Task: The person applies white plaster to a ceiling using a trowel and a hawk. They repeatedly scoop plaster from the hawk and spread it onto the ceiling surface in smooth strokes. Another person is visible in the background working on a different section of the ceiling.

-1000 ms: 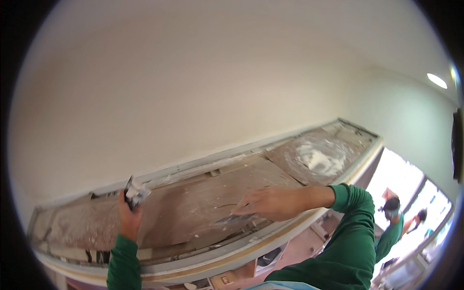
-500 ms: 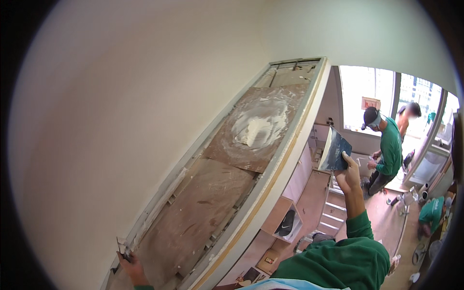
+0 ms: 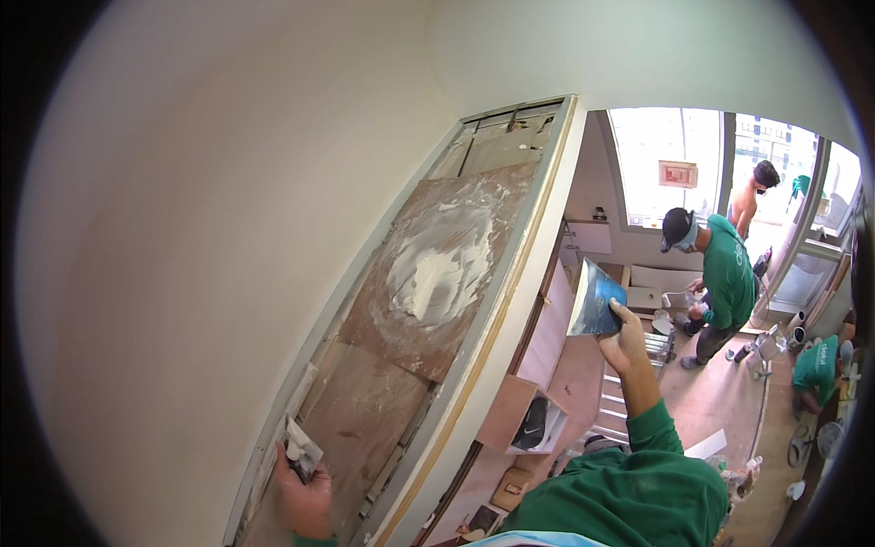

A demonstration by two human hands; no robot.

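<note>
My left hand (image 3: 304, 500) grips a small putty knife (image 3: 303, 448), its blade smeared with white putty, near the wall-side edge of a long recessed ledge. Farther along that ledge lies a brown board (image 3: 369, 339), and a spread mound of white putty (image 3: 436, 281) sits on it. Off to the right, my raised right hand (image 3: 625, 345) is closed around a wide blue spreader (image 3: 598, 303) with a pale edge. The spreader is held up in the air, beyond the ledge's raised rim.
A plain wall (image 3: 182, 228) runs along the left. Below the ledge stand a ladder (image 3: 612, 401) and a box-like shelf holding a black shoe (image 3: 530, 424). One green-shirted person (image 3: 729, 273) stands by the window, another (image 3: 814, 365) bends at far right, and a third person (image 3: 747, 202) is behind.
The view has shifted, and the board appears lower and farther left. My left hand with the putty knife has moved up and right, over the ledge. My right hand still holds the spreader.
</note>
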